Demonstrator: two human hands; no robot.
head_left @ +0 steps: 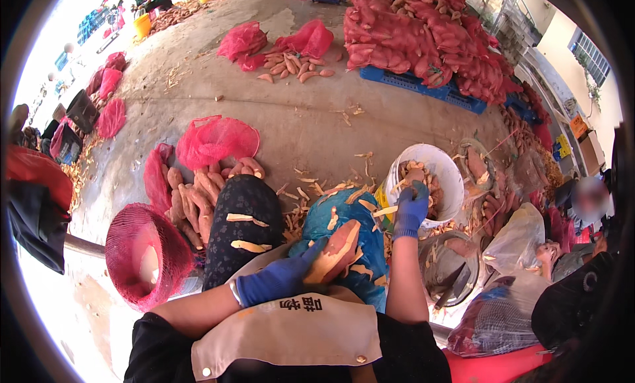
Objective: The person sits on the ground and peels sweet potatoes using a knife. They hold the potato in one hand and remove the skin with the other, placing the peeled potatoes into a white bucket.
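Note:
My left hand (pixel 278 280), in a blue glove, grips a partly peeled sweet potato (pixel 334 247) above my lap. My right hand (pixel 410 211), also gloved, is closed at the near rim of a white bucket (pixel 446 171) holding sweet potatoes (pixel 433 194); what it grips I cannot make out. A pale peel strip (pixel 383 211) sticks out beside it. Peel strips lie on the blue plastic sheet (pixel 317 221) over one leg and on my dark patterned other leg (pixel 241 204).
Sweet potatoes (pixel 192 201), a red mesh-lined container (pixel 126 257) and mesh bags (pixel 215 138) lie at left. Filled sacks (pixel 390 42) sit on a blue pallet (pixel 417 82) behind. Containers (pixel 436 284) and plastic bags (pixel 489 310) crowd the right, near another person (pixel 589 204).

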